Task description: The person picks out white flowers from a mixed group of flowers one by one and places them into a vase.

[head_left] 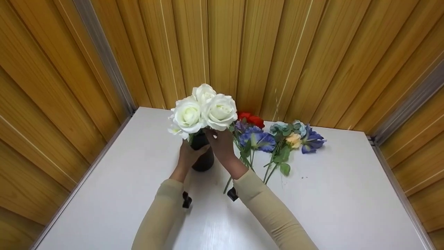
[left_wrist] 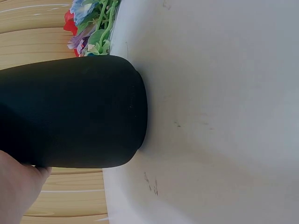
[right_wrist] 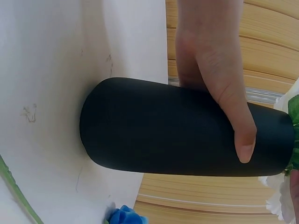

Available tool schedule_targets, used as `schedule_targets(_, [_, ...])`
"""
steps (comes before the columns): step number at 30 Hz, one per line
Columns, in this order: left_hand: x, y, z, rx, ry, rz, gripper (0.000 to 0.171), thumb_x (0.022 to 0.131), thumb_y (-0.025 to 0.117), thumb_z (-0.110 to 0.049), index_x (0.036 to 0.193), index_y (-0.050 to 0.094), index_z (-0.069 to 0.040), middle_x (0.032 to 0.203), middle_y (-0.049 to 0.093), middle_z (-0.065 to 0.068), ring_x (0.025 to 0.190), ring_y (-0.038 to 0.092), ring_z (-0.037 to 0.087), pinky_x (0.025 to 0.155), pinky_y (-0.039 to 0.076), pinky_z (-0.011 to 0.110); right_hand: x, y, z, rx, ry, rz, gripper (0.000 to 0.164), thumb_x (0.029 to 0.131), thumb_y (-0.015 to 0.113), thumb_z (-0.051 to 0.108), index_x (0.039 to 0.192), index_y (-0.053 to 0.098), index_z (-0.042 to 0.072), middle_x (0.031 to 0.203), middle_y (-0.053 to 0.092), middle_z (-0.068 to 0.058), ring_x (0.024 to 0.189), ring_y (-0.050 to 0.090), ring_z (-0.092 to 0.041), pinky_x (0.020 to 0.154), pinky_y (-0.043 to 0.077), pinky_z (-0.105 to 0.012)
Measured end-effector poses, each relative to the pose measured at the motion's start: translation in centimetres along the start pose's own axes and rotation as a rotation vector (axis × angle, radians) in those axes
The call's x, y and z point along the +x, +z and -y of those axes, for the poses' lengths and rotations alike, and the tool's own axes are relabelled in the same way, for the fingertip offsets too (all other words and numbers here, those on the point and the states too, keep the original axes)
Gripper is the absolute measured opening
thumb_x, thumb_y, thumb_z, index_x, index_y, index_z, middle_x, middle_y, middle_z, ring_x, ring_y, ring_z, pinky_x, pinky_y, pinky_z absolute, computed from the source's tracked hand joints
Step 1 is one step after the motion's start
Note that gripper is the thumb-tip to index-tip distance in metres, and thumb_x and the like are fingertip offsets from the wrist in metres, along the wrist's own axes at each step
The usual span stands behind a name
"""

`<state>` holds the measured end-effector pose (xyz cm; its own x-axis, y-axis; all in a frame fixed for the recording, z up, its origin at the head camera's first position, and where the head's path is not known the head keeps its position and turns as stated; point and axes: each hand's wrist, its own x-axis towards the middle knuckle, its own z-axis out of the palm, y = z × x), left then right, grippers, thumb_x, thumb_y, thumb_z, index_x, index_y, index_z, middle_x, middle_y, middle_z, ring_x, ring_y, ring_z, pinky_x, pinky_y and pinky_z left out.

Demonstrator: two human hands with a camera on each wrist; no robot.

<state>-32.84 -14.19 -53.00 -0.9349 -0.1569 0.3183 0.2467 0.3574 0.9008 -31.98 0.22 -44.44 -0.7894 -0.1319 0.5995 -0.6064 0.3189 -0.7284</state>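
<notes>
A black vase (head_left: 203, 161) stands upright on the white table, filled with several white roses (head_left: 219, 111). My left hand (head_left: 188, 155) grips the vase around its upper part, and its thumb lies across the front in the right wrist view. Just under the rightmost rose, at the vase's mouth, my right hand (head_left: 222, 144) has its fingers bent and pinches at that rose's stem; the blooms partly hide the fingertips. Green leaves (right_wrist: 293, 112) show at the rim in the right wrist view. The left wrist view has the lower vase (left_wrist: 84, 112) resting on the table.
Right of the vase lie loose artificial flowers: a red bloom (head_left: 252, 120), a blue-purple flower (head_left: 258, 139), a peach flower (head_left: 294, 140) and a violet flower (head_left: 311, 140) with green stems. Wood-patterned walls (head_left: 263, 62) close in the white table (head_left: 322, 201) at the back and sides.
</notes>
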Motion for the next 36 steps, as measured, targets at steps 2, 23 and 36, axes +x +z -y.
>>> schedule_targets(2, [0.1,0.0,0.0,0.0,0.002,0.007,0.093,0.079,0.08,-0.021,0.151,0.025,-0.002,0.153,0.042,0.018,0.147,0.035,0.032,0.125,0.025,0.044,-0.1,-0.2,0.0,0.0,0.005,0.008,0.018,0.094,0.063,0.01,0.109,0.065,0.0,0.099,0.071,-0.017,0.091,0.071,-0.03,0.082,0.061,-0.042])
schedule_targets(23, [-0.1,-1.1,0.9,0.018,-0.1,0.053,0.104,0.079,0.082,-0.034,0.155,0.018,-0.005,0.159,0.032,0.018,0.15,0.028,0.034,0.126,0.023,0.047,-7.3,-12.0,-5.9,-0.232,0.065,0.246,0.011,0.094,0.064,0.011,0.094,0.072,0.004,0.09,0.068,-0.007,0.084,0.067,-0.022,0.078,0.061,-0.039])
schedule_targets(36, [-0.9,-4.0,0.2,0.272,-0.298,0.251,0.108,0.084,0.071,-0.055,0.157,0.012,-0.002,0.16,0.025,0.026,0.149,0.026,0.041,0.123,0.027,0.052,-10.7,-21.6,-9.7,-0.486,0.32,0.378,0.024,0.099,0.058,0.022,0.103,0.072,0.003,0.101,0.069,-0.011,0.095,0.066,-0.028,0.085,0.056,-0.048])
